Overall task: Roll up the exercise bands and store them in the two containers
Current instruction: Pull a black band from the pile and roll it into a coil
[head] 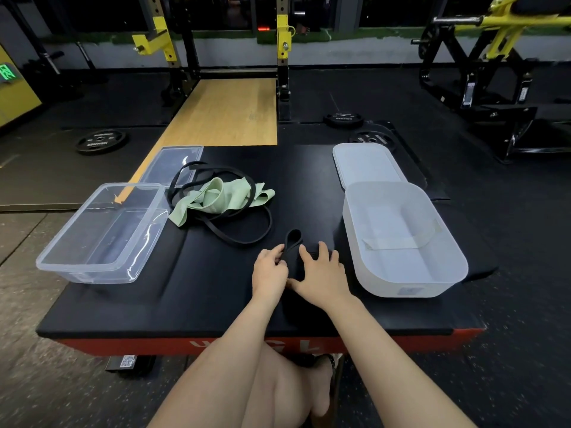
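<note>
Left hand pinches the small black band on the desk; right hand rests on it, fingers spread flat. Rolling looks barely begun. Clear container holds nothing; white container shows one pale band; green band and long black band lie tangled, unrolled.

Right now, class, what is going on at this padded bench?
A person is working a black band on the black bench top: the left hand pinches it, and the right hand presses on it. A tangle of green band and black band lies untouched behind. The clear container holds nothing; the white container holds one pale band. Both lids lie behind them.
</note>
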